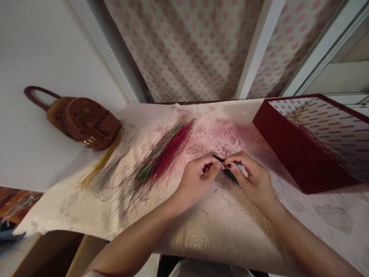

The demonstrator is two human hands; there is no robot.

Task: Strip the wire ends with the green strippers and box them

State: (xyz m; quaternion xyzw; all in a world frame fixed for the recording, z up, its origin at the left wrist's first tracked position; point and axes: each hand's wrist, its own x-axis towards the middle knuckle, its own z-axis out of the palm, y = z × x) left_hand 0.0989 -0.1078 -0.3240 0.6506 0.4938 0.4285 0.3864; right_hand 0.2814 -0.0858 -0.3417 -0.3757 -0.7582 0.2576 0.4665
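Observation:
My left hand (200, 173) and my right hand (253, 175) meet over the middle of the table, both closed, fingertips nearly touching. Each pinches with thumb and forefinger, but what lies between the fingertips is too small to make out. A small hand tool with a dark tip and green handles (231, 177) shows at and below the fingers, partly hidden. Whether it is held or lies on the cloth, I cannot tell. Short dark red wire-like clippings (221, 149) are scattered just beyond my hands. Left of them lies a bundle of long thin red, green and dark strands (164, 154).
A cream patterned cloth (198, 227) covers the table. At left, grey strands (115, 161) and yellow strands (99, 165) lie beside a brown backpack-style bag (89, 121). A dark red open box (285, 154) stands at right. Behind hangs a dotted curtain (187, 50).

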